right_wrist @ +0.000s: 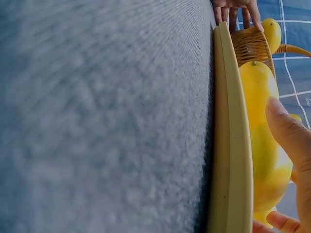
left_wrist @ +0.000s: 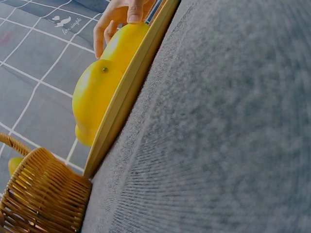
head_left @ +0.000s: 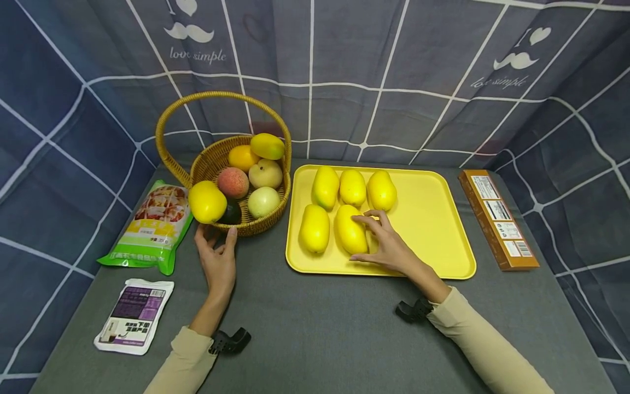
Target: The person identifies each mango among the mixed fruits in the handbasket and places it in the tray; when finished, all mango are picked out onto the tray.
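**Beige sleeves (head_left: 487, 339) at a tray (head_left: 433, 219) of mangoes (head_left: 315, 230)**

Head view. Nearest: the sleeves, with black wrist mounts (head_left: 231, 340) beside the cuffs. Left hand (head_left: 218, 268): fingers and thumb loosely extended against the near side of the basket (head_left: 263, 223), presumably to steady it. Right hand (head_left: 389, 243): thumb and bent fingers around the front-row mango (head_left: 346, 235) on the tray, seemingly gripping lengthwise to avoid the neighbours; firmness of hold, cannot tell. Five mangoes in plain sight, three behind, two in front, the raised rim probably a guard against rolling. In the basket: mixed fruit, including a peach (head_left: 233, 182); one yellow fruit (head_left: 208, 201) at the rim. To the left, a green bag (head_left: 147, 230) and a white-and-purple pouch (head_left: 135, 317); to the right, a brown box (head_left: 497, 219), likely kept out of reach of the work.

Left wrist view. Grey cloth (left_wrist: 233, 121) foremost, tray edge beyond. Mangoes bright yellow, smooth, faintly glossy, a small dark stem mark on one. Right thumb at a mango's end.

Right wrist view. Cloth, then tray rim. Mangoes plump and oblong, with a greenish patch beside the right thumb. Left fingers at the basket's wall.
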A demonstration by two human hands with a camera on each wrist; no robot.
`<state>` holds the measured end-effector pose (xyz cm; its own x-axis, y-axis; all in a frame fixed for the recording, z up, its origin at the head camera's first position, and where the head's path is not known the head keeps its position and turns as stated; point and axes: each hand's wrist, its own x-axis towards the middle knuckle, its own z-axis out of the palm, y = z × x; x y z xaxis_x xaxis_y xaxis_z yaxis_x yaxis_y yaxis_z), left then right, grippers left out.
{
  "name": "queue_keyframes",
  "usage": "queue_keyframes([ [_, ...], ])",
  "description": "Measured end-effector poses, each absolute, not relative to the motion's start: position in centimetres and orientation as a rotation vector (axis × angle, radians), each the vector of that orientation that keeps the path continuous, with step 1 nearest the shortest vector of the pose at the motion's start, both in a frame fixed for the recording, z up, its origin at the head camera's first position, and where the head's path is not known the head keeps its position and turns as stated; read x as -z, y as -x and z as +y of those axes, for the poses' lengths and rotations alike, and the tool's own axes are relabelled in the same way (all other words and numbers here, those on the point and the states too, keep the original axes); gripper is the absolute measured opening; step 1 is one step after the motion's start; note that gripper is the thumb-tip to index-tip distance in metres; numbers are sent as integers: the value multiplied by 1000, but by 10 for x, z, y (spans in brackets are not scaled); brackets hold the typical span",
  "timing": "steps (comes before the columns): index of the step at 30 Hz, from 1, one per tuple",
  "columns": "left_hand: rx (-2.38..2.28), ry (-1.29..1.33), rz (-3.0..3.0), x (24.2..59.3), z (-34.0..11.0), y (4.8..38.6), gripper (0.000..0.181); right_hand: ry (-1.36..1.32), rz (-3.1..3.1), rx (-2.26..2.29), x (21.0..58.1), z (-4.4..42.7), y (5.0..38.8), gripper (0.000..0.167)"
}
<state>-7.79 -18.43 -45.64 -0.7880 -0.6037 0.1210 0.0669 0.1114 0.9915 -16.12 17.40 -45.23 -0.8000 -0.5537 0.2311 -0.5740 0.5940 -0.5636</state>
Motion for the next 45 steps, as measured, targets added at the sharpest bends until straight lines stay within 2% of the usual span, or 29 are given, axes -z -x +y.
queue_keyframes([
  [4,1738,-518,-1895,438,-177,72,67,-993,-2732,-932,450,176,160,90],
  [11,1738,-518,-1894,442,-180,74,68,-1079,-2623,-927,426,158,160,91],
  [18,1735,-531,-1875,467,-190,82,70,-1259,-2529,-1033,401,106,172,84],
  [28,1711,-528,-1892,469,-190,82,70,-1472,-2441,-1133,392,25,188,80],
  [41,1706,-506,-1893,472,-190,82,69,-1566,-2398,-1113,389,-31,204,73],
  [45,1702,-522,-1910,472,-191,82,71,-1578,-2495,-1128,384,-52,212,76],
])
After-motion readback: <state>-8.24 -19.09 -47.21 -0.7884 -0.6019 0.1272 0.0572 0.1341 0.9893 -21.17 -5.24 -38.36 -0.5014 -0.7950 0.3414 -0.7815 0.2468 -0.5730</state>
